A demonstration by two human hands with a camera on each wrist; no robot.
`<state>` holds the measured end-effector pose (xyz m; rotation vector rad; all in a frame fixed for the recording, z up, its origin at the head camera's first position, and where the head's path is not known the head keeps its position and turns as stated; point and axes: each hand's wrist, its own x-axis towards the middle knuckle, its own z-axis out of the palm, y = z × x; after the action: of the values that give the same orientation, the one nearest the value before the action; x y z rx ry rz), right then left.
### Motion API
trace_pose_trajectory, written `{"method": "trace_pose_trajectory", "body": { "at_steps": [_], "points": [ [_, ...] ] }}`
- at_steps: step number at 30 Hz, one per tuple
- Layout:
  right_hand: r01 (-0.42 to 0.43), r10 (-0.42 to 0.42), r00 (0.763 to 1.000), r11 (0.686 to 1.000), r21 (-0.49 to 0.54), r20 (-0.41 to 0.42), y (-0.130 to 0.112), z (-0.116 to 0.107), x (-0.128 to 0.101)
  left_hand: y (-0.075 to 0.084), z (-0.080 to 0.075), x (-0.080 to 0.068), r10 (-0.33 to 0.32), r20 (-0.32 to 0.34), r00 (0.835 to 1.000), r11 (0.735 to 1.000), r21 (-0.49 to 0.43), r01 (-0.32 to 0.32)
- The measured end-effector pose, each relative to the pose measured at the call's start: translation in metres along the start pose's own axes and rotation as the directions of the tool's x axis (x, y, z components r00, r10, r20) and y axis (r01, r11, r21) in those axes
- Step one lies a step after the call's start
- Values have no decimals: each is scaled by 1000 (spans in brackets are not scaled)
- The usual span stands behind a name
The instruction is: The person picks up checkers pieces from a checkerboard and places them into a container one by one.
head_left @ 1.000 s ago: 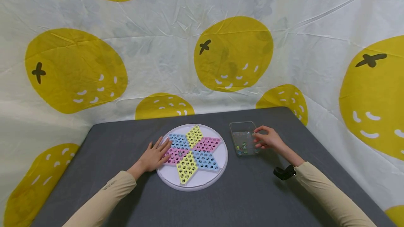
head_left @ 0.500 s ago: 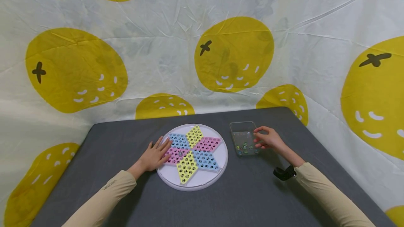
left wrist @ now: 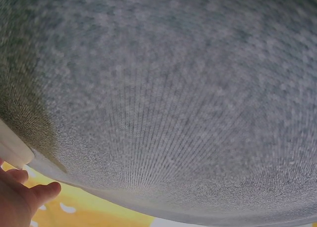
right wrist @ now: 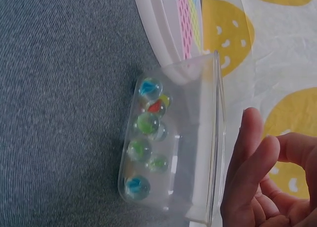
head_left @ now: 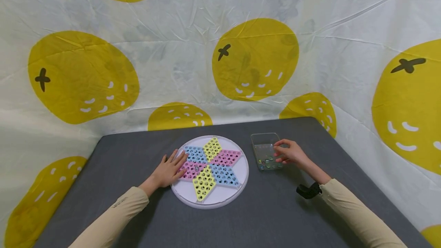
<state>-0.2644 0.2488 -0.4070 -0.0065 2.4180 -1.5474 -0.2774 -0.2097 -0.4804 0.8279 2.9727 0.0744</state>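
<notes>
A round white board (head_left: 220,198) with a six-pointed star of pink, blue and yellow perforated fields lies on the grey table (head_left: 268,213). My left hand (head_left: 169,169) rests flat on the board's left side, fingers straight; the left wrist view shows only its fingertips (left wrist: 22,200) beside the white board edge (left wrist: 12,150). To the right of the board stands a clear plastic box (head_left: 263,136) holding several glass marbles (head_left: 266,160). My right hand (head_left: 288,151) hovers at the box's right rim with relaxed fingers (right wrist: 255,162) and holds nothing. The marbles (right wrist: 146,123) lie along one wall of the box (right wrist: 215,113).
A white cloth with big yellow fruit prints (head_left: 255,58) hangs behind and along both sides of the table. A black wrist mount (head_left: 307,190) sits on my right forearm. Bare grey tabletop (left wrist: 173,98) stretches toward the front.
My right hand has shifted slightly left, its fingers now reaching over the box's right rim. The left hand and the board have not moved.
</notes>
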Motion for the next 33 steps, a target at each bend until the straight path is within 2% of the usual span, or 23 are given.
{"method": "trace_pose_trajectory", "body": {
  "at_steps": [11,20,33],
  "points": [
    [49,-49,998,999,9,49,-2,12,-1,0,0,-1,3,-3,1000,1000,4,-3],
    [29,-28,998,1000,-7,50,-4,30,2,1,1,-1,23,-37,999,999,27,-22],
    [54,-54,996,999,0,73,-13,51,5,1,0,0,23,-34,999,1000,9,-23]
  ]
}}
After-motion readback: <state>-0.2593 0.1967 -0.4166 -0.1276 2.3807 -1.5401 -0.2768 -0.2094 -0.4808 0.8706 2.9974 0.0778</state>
